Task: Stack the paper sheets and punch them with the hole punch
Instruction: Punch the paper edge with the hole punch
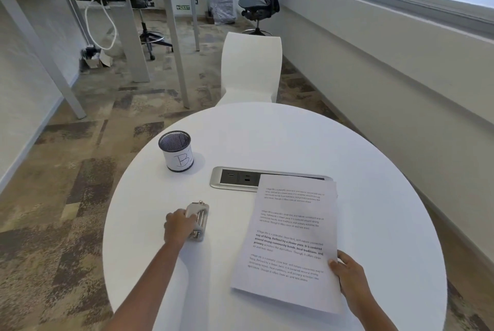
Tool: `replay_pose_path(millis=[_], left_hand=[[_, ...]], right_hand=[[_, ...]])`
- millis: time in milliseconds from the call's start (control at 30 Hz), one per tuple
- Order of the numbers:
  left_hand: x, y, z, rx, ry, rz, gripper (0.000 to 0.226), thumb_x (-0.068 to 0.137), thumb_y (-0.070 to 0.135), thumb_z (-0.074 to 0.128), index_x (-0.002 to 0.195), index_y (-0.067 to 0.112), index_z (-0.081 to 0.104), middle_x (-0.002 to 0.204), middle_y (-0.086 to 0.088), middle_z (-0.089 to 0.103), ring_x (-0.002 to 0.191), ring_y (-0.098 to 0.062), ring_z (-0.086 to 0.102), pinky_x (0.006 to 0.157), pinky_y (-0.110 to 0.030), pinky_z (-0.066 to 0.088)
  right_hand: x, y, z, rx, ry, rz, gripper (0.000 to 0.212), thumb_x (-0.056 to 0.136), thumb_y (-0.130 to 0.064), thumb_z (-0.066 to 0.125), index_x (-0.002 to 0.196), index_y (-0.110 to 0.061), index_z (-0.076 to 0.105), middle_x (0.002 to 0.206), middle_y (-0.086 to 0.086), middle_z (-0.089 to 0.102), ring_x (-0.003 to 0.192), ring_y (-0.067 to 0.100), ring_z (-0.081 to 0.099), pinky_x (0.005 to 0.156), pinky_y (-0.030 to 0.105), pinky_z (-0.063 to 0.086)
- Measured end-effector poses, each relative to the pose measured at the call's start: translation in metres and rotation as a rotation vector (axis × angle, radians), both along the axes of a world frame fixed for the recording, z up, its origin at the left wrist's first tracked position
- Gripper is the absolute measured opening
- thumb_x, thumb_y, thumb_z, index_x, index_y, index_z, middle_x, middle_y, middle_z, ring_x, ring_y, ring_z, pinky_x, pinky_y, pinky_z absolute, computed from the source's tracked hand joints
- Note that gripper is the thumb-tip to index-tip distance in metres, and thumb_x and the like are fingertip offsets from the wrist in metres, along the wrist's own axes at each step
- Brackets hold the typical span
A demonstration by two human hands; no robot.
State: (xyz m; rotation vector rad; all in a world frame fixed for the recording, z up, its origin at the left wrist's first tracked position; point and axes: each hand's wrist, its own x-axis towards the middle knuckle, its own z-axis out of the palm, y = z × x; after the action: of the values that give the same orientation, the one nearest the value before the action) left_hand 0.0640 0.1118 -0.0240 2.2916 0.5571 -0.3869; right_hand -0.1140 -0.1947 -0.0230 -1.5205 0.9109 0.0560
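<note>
A stack of printed paper sheets (291, 239) lies on the round white table (280, 138), right of centre, its edges roughly lined up. My right hand (347, 274) grips the stack at its near right edge, thumb on top. A small beige and metal hole punch (199, 221) stands on the table to the left of the sheets. My left hand (179, 226) is closed around the punch's near left side. A gap of bare table separates the punch from the paper.
A black mesh pen cup (177, 151) with a white label stands at the table's far left. A silver power socket panel (236, 178) is set into the table, partly under the sheets' far edge. A white chair (251, 68) stands beyond the table.
</note>
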Motion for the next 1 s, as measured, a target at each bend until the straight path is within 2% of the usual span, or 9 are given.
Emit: replay_pose_path(millis=[100,133,200,300,400,500,667,767,1000], left_hand=[[0.005,0.006,-0.001,-0.12,-0.009,0.019,0.017,0.084,0.011,0.059,0.079,-0.004,0.063,0.091,-0.025,0.061,0.089,-0.035,0.057,0.077,-0.036,0.043],[0.006,0.006,-0.001,-0.178,-0.011,0.036,0.02,0.084,0.009,0.059,0.065,0.002,0.057,0.08,-0.021,0.057,0.08,-0.031,0.053,0.07,-0.033,0.039],[0.008,0.007,-0.003,-0.272,-0.023,0.052,0.035,0.085,0.005,0.058,0.053,0.009,0.043,0.065,-0.012,0.046,0.073,-0.025,0.043,0.061,-0.03,0.03],[0.005,0.002,0.0,-0.426,0.003,0.08,0.037,0.088,0.002,0.054,0.056,0.01,0.038,0.062,-0.007,0.038,0.062,-0.021,0.037,0.053,-0.029,0.025],[-0.002,-0.002,0.002,-0.696,0.102,0.124,0.032,0.091,0.005,0.053,0.062,0.011,0.041,0.067,-0.009,0.043,0.06,-0.02,0.04,0.057,-0.029,0.036],[-0.009,-0.01,0.005,-0.849,0.193,0.099,0.03,0.091,0.008,0.054,0.064,0.014,0.042,0.071,-0.007,0.05,0.064,-0.02,0.05,0.052,-0.027,0.049],[-0.012,-0.02,0.005,-0.875,0.246,0.005,0.028,0.088,0.008,0.058,0.063,0.014,0.048,0.073,-0.008,0.057,0.067,-0.02,0.056,0.057,-0.027,0.047],[-0.013,-0.025,0.004,-0.891,0.262,-0.01,0.025,0.086,0.01,0.061,0.065,0.015,0.05,0.068,-0.005,0.061,0.066,-0.019,0.057,0.06,-0.028,0.047],[-0.014,-0.033,0.003,-0.911,0.266,-0.013,0.022,0.084,0.01,0.064,0.066,0.014,0.052,0.062,-0.003,0.063,0.066,-0.019,0.055,0.064,-0.03,0.046]], right_hand=[[-0.003,0.0,0.001,0.018,0.014,-0.005,0.029,0.091,0.001,0.043,0.114,-0.009,0.059,0.109,0.023,0.066,0.091,0.029,0.058,0.079,0.038,0.038],[-0.004,0.0,0.001,0.022,0.014,-0.003,0.029,0.091,0.001,0.043,0.114,-0.009,0.059,0.109,0.022,0.066,0.092,0.029,0.059,0.079,0.039,0.04],[-0.004,0.0,0.003,0.034,0.003,0.003,0.029,0.091,0.001,0.044,0.114,-0.009,0.059,0.106,0.021,0.066,0.09,0.03,0.059,0.079,0.039,0.04],[-0.005,0.0,0.008,0.083,-0.031,0.013,0.027,0.091,0.002,0.045,0.111,-0.007,0.06,0.102,0.02,0.067,0.089,0.031,0.06,0.08,0.041,0.042],[-0.007,-0.001,0.012,0.153,-0.066,0.034,0.025,0.091,0.002,0.046,0.105,-0.01,0.063,0.104,0.018,0.068,0.094,0.035,0.063,0.091,0.047,0.048],[-0.008,-0.003,0.016,0.186,-0.085,0.066,0.025,0.09,0.001,0.047,0.105,-0.01,0.064,0.101,0.016,0.071,0.091,0.034,0.066,0.09,0.048,0.051],[-0.01,-0.003,0.025,0.217,-0.104,0.108,0.025,0.09,0.001,0.048,0.104,-0.011,0.065,0.097,0.013,0.075,0.088,0.033,0.07,0.084,0.046,0.054],[-0.011,-0.003,0.029,0.167,-0.094,0.121,0.025,0.09,0.0,0.048,0.105,-0.011,0.065,0.098,0.015,0.074,0.09,0.035,0.068,0.088,0.05,0.051],[-0.014,-0.002,0.037,0.055,-0.101,0.118,0.026,0.09,0.001,0.048,0.093,-0.019,0.065,0.089,0.012,0.073,0.08,0.031,0.066,0.079,0.045,0.052]])
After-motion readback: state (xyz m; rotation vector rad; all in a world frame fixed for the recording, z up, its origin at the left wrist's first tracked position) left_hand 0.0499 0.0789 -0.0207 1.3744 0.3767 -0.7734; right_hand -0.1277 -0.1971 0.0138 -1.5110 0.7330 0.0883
